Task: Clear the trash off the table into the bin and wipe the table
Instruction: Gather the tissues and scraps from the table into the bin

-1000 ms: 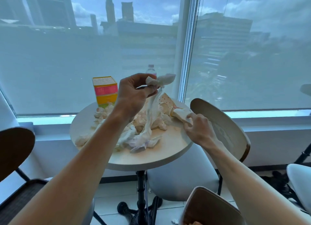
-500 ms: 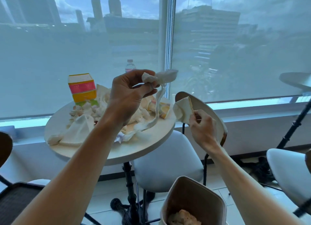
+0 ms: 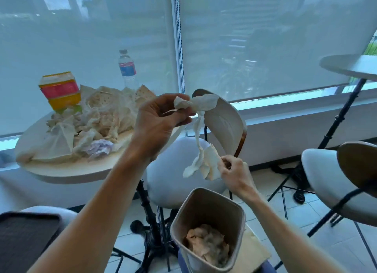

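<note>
Both hands (image 3: pixel 161 119) grip tissue (image 3: pixel 201 150) | bin (image 3: pixel 206 203) base cut off

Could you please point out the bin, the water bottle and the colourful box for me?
bin (image 3: pixel 240 215), head view, on its right rim.
water bottle (image 3: pixel 127 68), head view, on its label.
colourful box (image 3: pixel 60 90), head view, on its pink band.

Window wall (image 3: pixel 102 38), full upper frame: hazy city towers behind sheer roller blinds, pale vertical mullion (image 3: pixel 177 38) at centre. White sill ledge (image 3: pixel 285 117) beneath. Pale tiled floor (image 3: pixel 295 217), lower right. Curved-back chair (image 3: pixel 224 119), centre; second round table (image 3: pixel 350 66), right edge; cushioned chair (image 3: pixel 326 181), lower right.
</note>
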The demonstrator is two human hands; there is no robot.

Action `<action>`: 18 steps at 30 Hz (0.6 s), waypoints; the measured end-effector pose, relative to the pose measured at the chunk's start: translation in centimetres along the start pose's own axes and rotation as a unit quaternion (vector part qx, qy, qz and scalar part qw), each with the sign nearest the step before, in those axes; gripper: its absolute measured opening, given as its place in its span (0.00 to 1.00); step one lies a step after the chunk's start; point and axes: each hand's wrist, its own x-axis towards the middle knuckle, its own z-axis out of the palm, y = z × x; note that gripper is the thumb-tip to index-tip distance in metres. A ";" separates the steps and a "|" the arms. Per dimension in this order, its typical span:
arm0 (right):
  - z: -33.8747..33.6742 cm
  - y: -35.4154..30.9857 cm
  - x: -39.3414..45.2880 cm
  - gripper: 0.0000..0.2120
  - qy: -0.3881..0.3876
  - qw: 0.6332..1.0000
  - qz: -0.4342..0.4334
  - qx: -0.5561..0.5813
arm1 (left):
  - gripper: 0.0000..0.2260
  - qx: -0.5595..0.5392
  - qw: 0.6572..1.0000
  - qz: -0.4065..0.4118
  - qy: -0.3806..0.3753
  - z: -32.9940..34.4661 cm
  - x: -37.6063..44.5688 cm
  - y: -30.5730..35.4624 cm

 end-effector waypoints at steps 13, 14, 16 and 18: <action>-2.1 3.3 1.0 0.12 -0.098 0.993 0.062 0.031 | 0.09 0.044 0.992 -0.118 0.005 2.6 -6.2 -7.9; -2.3 2.9 1.3 0.11 -0.101 0.993 0.056 0.035 | 0.08 0.050 0.989 -0.140 0.010 2.7 -6.8 -8.8; -2.5 2.1 1.8 0.11 -0.105 0.993 0.042 0.042 | 0.06 0.065 0.979 -0.190 0.022 2.7 -8.1 -11.0; -2.3 1.2 2.1 0.11 -0.109 0.993 0.023 0.048 | 0.08 0.105 0.968 -0.229 0.011 2.3 -9.2 -13.4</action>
